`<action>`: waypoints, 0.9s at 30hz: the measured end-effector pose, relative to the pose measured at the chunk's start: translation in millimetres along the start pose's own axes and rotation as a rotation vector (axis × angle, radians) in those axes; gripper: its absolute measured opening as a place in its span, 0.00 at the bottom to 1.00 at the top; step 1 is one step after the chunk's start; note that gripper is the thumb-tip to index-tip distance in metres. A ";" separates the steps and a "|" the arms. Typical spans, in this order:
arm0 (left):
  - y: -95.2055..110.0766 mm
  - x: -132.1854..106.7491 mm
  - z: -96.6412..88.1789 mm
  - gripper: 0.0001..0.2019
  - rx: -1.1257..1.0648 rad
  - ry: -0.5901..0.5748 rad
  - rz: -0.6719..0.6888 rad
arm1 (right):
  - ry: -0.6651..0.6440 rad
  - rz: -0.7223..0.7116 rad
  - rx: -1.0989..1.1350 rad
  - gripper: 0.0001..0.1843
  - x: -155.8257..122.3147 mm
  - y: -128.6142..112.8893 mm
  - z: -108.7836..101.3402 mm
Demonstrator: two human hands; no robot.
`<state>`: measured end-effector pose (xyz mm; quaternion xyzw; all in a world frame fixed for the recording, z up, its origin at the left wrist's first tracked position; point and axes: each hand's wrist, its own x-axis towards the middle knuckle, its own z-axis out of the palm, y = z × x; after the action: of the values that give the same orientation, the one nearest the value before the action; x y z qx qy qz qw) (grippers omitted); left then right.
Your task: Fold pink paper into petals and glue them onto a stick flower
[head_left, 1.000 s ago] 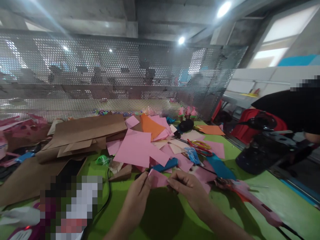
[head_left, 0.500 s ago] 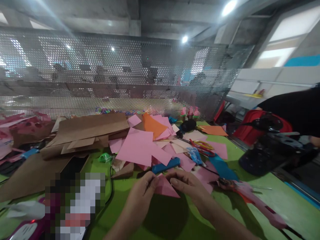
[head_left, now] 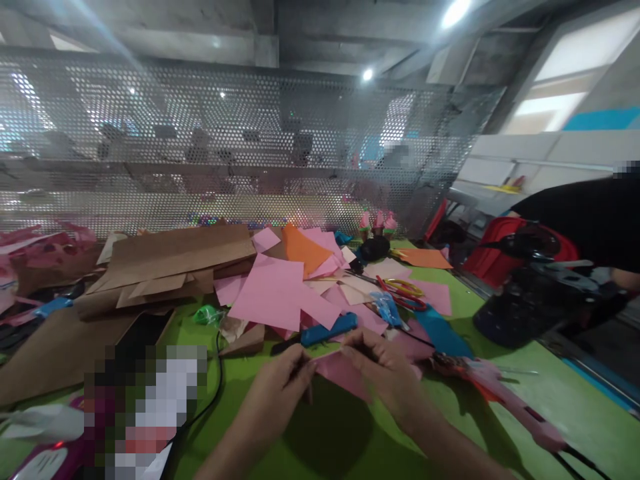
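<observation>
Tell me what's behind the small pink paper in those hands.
Beyond the small pink paper, held by the left hand and right hand, lies a blue object, with pink sheets farther back. Whatever the paper and hands cover cannot be seen.

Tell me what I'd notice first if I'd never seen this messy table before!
Your eye would probably jump to the pink sheets heaped mid-picture on the green table, with a bright orange sheet toward the back of the heap. Nearer to us, the left hand and right hand hold a small pink paper between them. Behind everything, a metal screen full of little holes stretches across.
</observation>
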<state>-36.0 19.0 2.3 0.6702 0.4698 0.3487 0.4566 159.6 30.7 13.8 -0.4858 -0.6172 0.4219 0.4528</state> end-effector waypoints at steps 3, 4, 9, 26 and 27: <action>-2.0 0.5 -1.7 0.15 0.027 0.014 0.016 | -0.081 0.030 -0.017 0.11 0.5 -2.5 -0.6; -2.4 1.0 -1.5 0.14 0.019 0.016 0.017 | -0.094 0.034 -0.025 0.12 0.6 -3.3 -0.6; 0.5 3.5 -2.0 0.14 -0.189 0.089 -0.041 | -0.081 0.061 0.050 0.13 1.9 -1.3 -1.0; 4.8 0.3 7.4 0.19 -0.312 0.008 0.034 | -0.059 0.112 0.173 0.14 0.9 -0.4 2.2; 4.2 0.6 10.4 0.19 -0.279 -0.022 0.047 | -0.060 0.107 0.175 0.14 0.7 0.7 2.7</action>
<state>-25.2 16.0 2.7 0.6149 0.3960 0.4138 0.5421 157.1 31.3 12.6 -0.4639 -0.5643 0.5121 0.4518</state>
